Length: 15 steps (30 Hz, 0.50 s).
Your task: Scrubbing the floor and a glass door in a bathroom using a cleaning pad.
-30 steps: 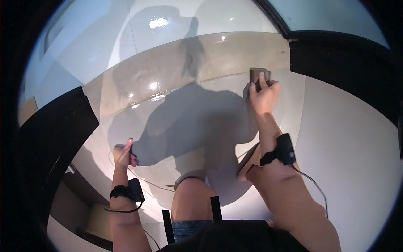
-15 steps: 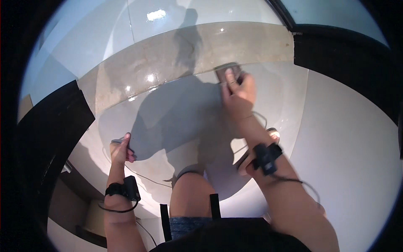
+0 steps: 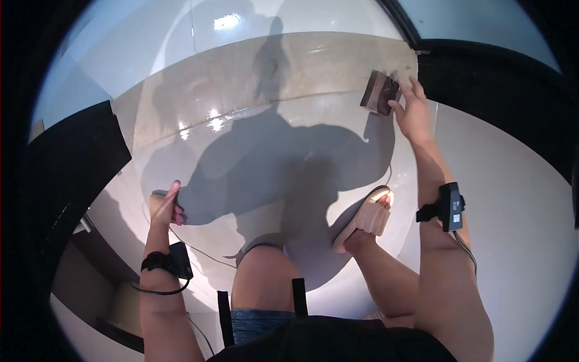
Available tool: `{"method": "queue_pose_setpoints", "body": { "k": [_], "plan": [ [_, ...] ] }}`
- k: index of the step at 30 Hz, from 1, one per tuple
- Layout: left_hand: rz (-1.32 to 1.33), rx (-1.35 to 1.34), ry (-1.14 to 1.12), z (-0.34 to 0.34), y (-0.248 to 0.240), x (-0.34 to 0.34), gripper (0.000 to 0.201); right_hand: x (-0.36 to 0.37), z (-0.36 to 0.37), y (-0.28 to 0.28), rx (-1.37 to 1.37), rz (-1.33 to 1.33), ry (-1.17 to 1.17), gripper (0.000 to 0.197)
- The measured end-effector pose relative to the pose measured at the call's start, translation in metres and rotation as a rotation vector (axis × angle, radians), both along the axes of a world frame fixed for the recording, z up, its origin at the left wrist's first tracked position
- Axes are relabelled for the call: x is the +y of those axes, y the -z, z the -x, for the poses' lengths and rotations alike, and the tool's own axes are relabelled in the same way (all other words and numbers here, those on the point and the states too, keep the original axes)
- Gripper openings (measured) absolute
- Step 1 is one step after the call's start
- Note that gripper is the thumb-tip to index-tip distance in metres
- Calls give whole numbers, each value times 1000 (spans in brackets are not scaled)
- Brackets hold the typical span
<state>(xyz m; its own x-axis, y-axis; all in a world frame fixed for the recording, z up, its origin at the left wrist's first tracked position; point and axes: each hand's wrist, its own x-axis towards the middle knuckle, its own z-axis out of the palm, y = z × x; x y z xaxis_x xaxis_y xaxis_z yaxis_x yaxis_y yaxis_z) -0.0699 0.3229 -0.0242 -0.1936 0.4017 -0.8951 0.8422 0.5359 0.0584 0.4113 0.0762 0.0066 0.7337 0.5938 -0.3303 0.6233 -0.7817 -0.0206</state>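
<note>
At the far right, a brown rectangular block with darker and lighter bands (image 3: pixel 380 93), much like a scrubbing sponge, is tilted up on edge. My right hand (image 3: pixel 415 114) has its thumb against the block's right side. Some fingertips show blurred by its upper corner, and two fingers stretch upward. Over the left part of the pale floor (image 3: pixel 356 157), my left hand (image 3: pixel 163 208) hangs with thumb raised and fingers loosely bent; nothing shows in it.
A tan raised ledge (image 3: pixel 338 66) runs along the white wall. Dark panels stand at the left (image 3: pixel 78 163) and right (image 3: pixel 482 78). My sandalled foot (image 3: pixel 371 217) and bare knee (image 3: pixel 265 277) are on the near side. A thin cable (image 3: pixel 205 253) trails by the left arm.
My right hand has moved right with the block, which has turned from lying flatter to standing on edge. My right foot now shows. The left hand has shifted only slightly.
</note>
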Motion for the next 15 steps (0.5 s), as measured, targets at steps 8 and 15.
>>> {"method": "queue_pose_setpoints", "body": {
  "k": [8, 15],
  "plan": [
    [-20, -36, 33, -2, 0, 1, 65, 38, -29, -3, 270, 180, -168, 65],
    [-50, -66, 34, 1, -3, 1, 64, 30, -12, -1, 482, 19, -117, 43]
  ]
}}
